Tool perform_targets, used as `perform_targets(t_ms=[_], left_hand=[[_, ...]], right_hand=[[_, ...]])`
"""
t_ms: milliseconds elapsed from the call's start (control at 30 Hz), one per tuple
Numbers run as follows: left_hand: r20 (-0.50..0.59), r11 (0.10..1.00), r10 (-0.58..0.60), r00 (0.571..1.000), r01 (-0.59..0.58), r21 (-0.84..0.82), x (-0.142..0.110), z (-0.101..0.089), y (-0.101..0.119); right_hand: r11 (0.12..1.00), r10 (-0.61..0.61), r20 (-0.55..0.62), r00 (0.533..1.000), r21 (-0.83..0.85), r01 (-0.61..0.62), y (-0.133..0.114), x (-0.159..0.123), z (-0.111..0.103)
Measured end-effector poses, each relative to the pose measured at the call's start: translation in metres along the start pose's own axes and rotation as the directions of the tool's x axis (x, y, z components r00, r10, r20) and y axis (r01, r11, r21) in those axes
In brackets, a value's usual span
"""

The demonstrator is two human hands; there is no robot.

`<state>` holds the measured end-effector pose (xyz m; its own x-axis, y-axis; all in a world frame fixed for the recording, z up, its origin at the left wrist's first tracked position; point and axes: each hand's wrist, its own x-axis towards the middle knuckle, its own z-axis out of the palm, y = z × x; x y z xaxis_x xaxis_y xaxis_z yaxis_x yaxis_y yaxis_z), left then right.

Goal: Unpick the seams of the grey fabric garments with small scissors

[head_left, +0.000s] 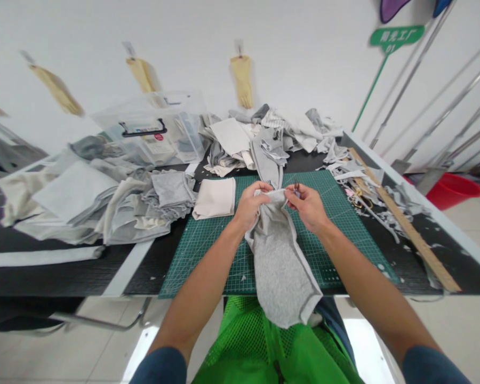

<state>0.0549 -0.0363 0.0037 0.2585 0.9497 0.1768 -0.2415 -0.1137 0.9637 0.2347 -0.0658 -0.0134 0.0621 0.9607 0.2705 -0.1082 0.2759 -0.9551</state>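
A light grey piece of knit fabric (282,261) hangs from my two hands over the front edge of the green cutting mat (208,256). My left hand (251,205) is closed, pinching the top edge of the fabric. My right hand (309,207) pinches the same edge a short way to the right. A small dark metal tool (296,188) sticks up between its fingers; its kind cannot be made out. Just beyond my hands lies another grey cloth piece (269,162). A folded cream cloth (215,197) rests on the mat's back left corner.
Heaped grey and white cloth (80,192) covers the left side, with a clear plastic box (156,133) behind. More fabric (232,136) is piled at the back. On the right lie a wooden ruler (404,218), scissors (358,200) and scraps. A red bucket (456,191) stands beyond the table.
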Motion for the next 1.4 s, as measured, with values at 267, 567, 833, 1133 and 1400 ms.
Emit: perform_targets(t_ms=[267, 567, 833, 1133, 1400], left_hand=[[0.006, 0.999, -0.026, 1.000, 0.025, 0.041, -0.004, 0.003, 0.002], [-0.024, 0.998, 0.004, 1.000, -0.003, 0.065, -0.003, 0.002, -0.002], [-0.067, 0.994, 0.069, 0.995, -0.062, 0.095, 0.000, 0.002, -0.003], [-0.023, 0.989, 0.090, 0.996, -0.087, 0.116, -0.001, 0.002, -0.004], [0.023, 0.990, 0.045, 0.999, -0.048, 0.131, -0.005, 0.003, -0.002]], right_hand=[[1.000, 0.016, 0.036, 0.999, 0.013, -0.017, -0.001, -0.001, 0.000], [0.999, -0.025, 0.047, 0.999, -0.040, 0.027, -0.003, -0.003, 0.001], [0.969, -0.207, 0.001, 0.978, -0.136, 0.206, -0.011, -0.006, 0.001], [0.940, -0.204, 0.005, 0.979, -0.277, 0.198, -0.006, -0.005, 0.005], [0.973, -0.124, 0.031, 0.992, -0.191, 0.128, 0.000, -0.004, 0.001]])
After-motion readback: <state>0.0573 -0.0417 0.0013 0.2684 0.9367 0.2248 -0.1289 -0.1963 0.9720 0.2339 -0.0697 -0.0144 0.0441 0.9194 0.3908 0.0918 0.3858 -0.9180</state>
